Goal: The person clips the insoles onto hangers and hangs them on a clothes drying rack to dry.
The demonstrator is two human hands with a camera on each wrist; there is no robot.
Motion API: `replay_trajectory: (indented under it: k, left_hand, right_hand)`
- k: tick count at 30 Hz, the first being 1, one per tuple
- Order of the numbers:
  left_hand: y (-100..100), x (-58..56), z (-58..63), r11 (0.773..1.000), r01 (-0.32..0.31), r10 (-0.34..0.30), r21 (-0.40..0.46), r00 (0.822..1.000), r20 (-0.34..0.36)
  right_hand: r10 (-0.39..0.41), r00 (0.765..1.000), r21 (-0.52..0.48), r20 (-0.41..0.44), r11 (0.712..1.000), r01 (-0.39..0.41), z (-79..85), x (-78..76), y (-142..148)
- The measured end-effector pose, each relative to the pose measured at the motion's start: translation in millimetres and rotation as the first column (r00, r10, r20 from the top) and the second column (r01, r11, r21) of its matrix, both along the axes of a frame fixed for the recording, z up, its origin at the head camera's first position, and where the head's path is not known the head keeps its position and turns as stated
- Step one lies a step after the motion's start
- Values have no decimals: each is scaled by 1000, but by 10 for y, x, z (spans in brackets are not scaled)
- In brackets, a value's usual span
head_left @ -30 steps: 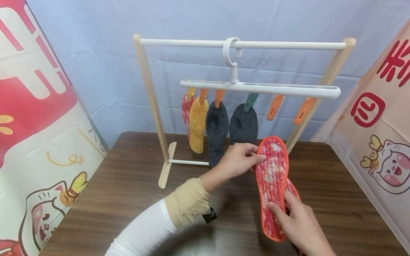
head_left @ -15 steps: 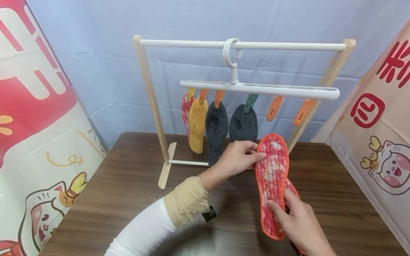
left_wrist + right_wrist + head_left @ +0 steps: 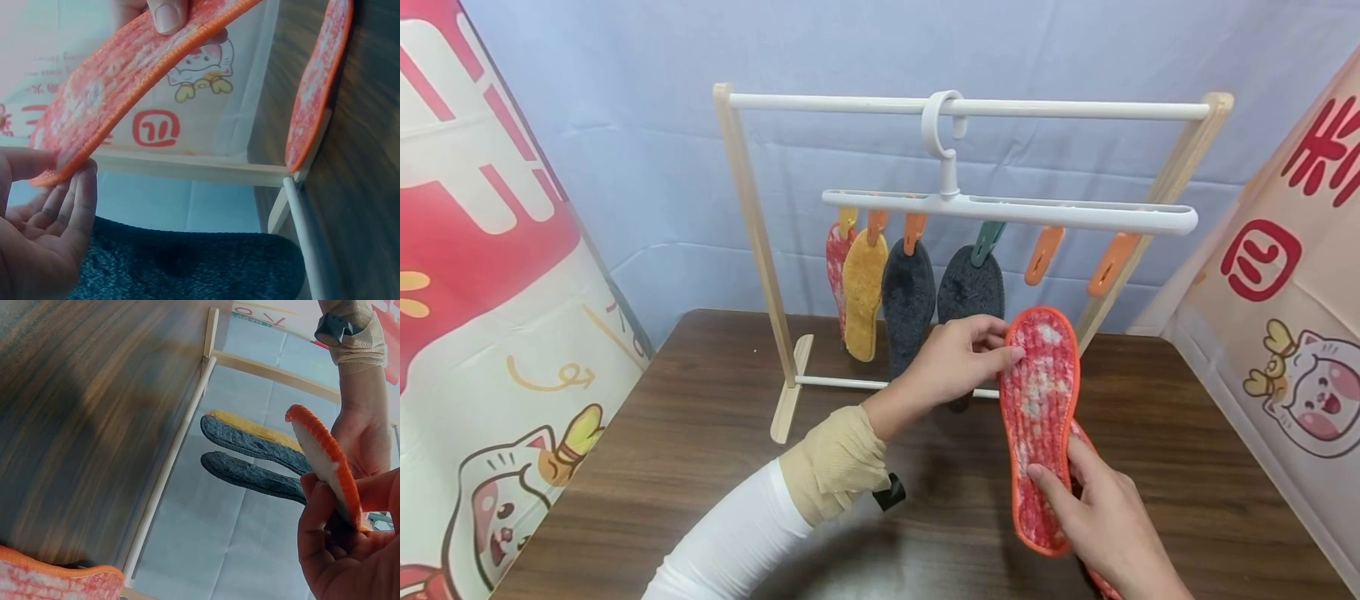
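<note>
A red-and-white insole [image 3: 1041, 417] with orange edging is held upright between both hands in front of the rack. My left hand [image 3: 962, 358] pinches its upper end, thumb on the near face and fingers behind, as the left wrist view also shows. Lower down, my right hand [image 3: 1108, 508] grips its right edge with the thumb across the face. Its pale underside [image 3: 319, 453] faces the right wrist camera. A second red insole [image 3: 319, 87] lies on the table, partly hidden behind the held one in the head view. Two orange clips [image 3: 1043, 256] hang above, holding nothing.
A white hanger [image 3: 1075, 213] hooks over the rack's top bar [image 3: 835, 104]. Clipped to its left part are a red insole [image 3: 837, 271], a yellow insole [image 3: 863, 296] and two dark grey insoles [image 3: 908, 292]. Wooden rack posts [image 3: 752, 225] stand on the brown table [image 3: 700, 467].
The held insole has risen slightly toward the hanger, with both hands moving along with it. Both grips stay the same.
</note>
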State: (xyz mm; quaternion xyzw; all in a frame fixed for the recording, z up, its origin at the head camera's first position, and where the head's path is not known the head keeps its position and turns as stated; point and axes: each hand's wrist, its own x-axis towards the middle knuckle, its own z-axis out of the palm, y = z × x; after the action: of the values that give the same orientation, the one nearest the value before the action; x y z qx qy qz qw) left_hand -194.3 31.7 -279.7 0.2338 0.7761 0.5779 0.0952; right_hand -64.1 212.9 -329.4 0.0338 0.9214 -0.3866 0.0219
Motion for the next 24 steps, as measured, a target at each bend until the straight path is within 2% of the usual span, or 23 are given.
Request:
replay_trajectory:
  k: [6,12,24]
  left_hand:
    - [-31,-31,98,998,-21,14,-57,993,-120]
    - [-46,-64,222,998,-23,9,-65,979,-203]
    - [-22,-95,479,999,-41,34,-21,965,-258]
  right_hand:
    - [17,999,6,-47,1000,-17,30,0,-8]
    - [17,996,20,-93,1000,-15,43,9,-22]
    - [17,993,45,-115,999,-12,56,20,-28]
